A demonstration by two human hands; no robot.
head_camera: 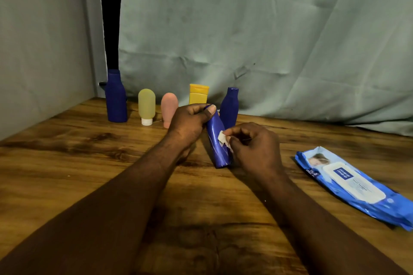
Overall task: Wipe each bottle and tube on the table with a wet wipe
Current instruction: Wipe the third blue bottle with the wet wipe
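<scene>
At mid-counter (67, 163), just in front of the back row, a blue bottle (218, 145) is held tilted, cap end up, its base touching or nearly touching the wood. Left hand (190, 123) is wrapped around the bottle's upper part, thumb over the top. Right hand (252, 145) pinches a small white wipe (221, 136) against the bottle's side, approx. halfway down.

Step in hand, as I judge it: wiping this bottle, partway through the set. Next move likely calls for turning the bottle w/ the left hand so the wipe reaches the far side and base, then standing it back in the row and picking another.

Count, all placed relative to the held bottle:
- 3 blue bottles total: the held one, one (229, 105) standing right behind it, one tall (116, 96) far left at the back.
- 2 soft tubes standing cap-down, back left: yellow-green (146, 104) and pink (168, 108).
- 1 yellow bottle (198, 94) behind, partly hidden by the left hand.
- 1 wipes pack (357, 187), flat, well to the right, lid closed.
</scene>
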